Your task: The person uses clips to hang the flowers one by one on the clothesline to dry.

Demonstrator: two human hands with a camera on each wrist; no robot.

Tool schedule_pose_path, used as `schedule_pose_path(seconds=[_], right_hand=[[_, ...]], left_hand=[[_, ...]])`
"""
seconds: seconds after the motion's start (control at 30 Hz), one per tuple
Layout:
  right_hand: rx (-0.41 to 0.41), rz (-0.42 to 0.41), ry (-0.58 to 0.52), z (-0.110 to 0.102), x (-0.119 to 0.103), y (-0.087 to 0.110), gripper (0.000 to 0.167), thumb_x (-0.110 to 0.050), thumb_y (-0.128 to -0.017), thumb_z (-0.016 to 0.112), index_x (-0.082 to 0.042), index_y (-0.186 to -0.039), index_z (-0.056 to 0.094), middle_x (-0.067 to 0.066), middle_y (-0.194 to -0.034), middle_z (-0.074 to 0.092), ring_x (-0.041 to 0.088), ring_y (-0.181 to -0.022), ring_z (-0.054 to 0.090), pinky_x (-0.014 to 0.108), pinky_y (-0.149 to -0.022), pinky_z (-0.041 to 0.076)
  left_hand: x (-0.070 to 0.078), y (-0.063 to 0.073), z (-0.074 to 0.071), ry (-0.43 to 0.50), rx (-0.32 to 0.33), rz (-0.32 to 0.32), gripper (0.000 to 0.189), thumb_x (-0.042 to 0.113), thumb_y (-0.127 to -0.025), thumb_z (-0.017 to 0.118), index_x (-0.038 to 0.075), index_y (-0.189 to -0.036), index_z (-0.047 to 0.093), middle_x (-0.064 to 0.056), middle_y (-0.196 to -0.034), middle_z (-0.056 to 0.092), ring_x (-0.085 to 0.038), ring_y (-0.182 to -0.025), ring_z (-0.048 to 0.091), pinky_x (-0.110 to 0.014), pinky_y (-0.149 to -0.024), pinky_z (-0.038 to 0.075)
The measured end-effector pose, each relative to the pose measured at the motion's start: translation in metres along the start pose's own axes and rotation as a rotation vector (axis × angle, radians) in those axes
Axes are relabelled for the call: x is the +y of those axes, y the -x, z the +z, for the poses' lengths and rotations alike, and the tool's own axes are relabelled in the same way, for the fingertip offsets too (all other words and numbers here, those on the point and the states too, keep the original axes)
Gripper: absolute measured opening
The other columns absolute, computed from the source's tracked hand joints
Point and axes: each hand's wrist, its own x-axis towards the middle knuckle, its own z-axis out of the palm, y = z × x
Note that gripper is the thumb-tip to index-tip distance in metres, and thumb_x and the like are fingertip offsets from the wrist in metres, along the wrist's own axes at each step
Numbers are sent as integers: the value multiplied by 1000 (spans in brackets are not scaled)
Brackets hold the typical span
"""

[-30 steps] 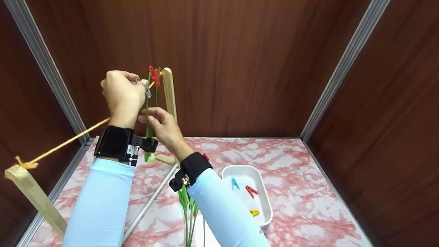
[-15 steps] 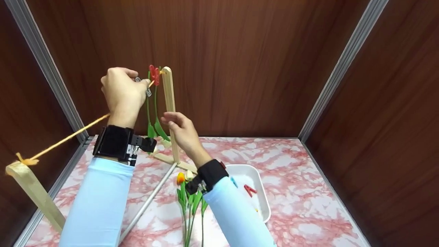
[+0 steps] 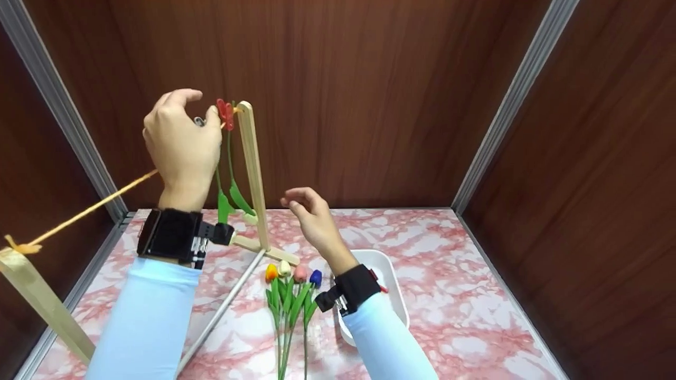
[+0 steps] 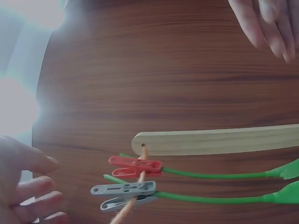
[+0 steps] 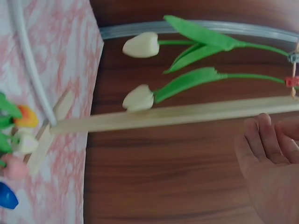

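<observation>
Two white artificial tulips (image 5: 142,45) hang head-down by their stems from an orange string (image 3: 95,207). A grey clothespin (image 4: 124,189) clips one stem to the string, and a red clothespin (image 4: 135,165) clips the other, closer to the wooden post (image 3: 252,174). My left hand (image 3: 182,140) is beside the grey clothespin, its fingers spread and apart from it in the left wrist view. To the right of the post, my right hand (image 3: 314,216) is raised with loosely bent fingers and holds nothing.
Several tulips (image 3: 290,301) in orange, white, pink and blue lie on the marbled table (image 3: 449,306). A white tray (image 3: 398,295) stands partly behind my right forearm. A second wooden post (image 3: 47,306) holds the string's near end, and a pale rod (image 3: 222,311) runs along the table.
My left hand has let go of the grey clothespin, its fingers spreading. My right hand has left the tulip stem and moved right and down. The hung tulips now show more fully.
</observation>
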Motion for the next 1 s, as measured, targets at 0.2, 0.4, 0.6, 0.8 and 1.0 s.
schedule_pose_path(seconds=[0.2, 0.4, 0.6, 0.8, 1.0], right_hand=[[10, -6, 62, -19, 8, 11, 14, 2, -106, 57, 7, -113, 68, 19, -107, 72, 35, -109, 70, 36, -100, 55], [7, -29, 143, -36, 14, 26, 13, -2, -106, 60, 7, -110, 69, 18, -105, 73, 31, -106, 70, 37, -98, 55], [8, -14, 170, -58, 18, 43, 15, -4, -105, 63, 9, -111, 70, 24, -108, 73, 35, -107, 71, 34, -96, 56], [57, 59, 160, -90, 25, 58, 20, -8, -106, 64, 10, -114, 69, 18, -108, 75, 29, -107, 71, 33, -97, 56], [118, 117, 268, -118, 44, 77, 14, -8, -105, 66, 4, -110, 72, 14, -105, 75, 26, -103, 71, 30, -93, 55]], left_hand=[[-14, 23, 13, 107, 129, 180, 13, 13, -97, 74, 2, -101, 78, -11, -103, 76, -30, -104, 70, -47, -94, 53], [-33, 62, 32, 181, 167, 282, 12, 12, -97, 76, 0, -98, 78, -13, -103, 77, -31, -101, 71, -45, -97, 54], [-63, 110, 47, 199, 100, 253, 10, 7, -96, 77, -2, -99, 79, -16, -103, 78, -35, -95, 73, -48, -91, 58], [-86, 151, 56, 220, 15, 239, 7, 0, -94, 77, -3, -100, 79, -18, -100, 78, -38, -90, 74, -50, -85, 60], [-102, 186, 63, 202, -77, 225, 12, -4, -91, 79, -3, -103, 79, -18, -103, 78, -39, -94, 75, -51, -87, 61]])
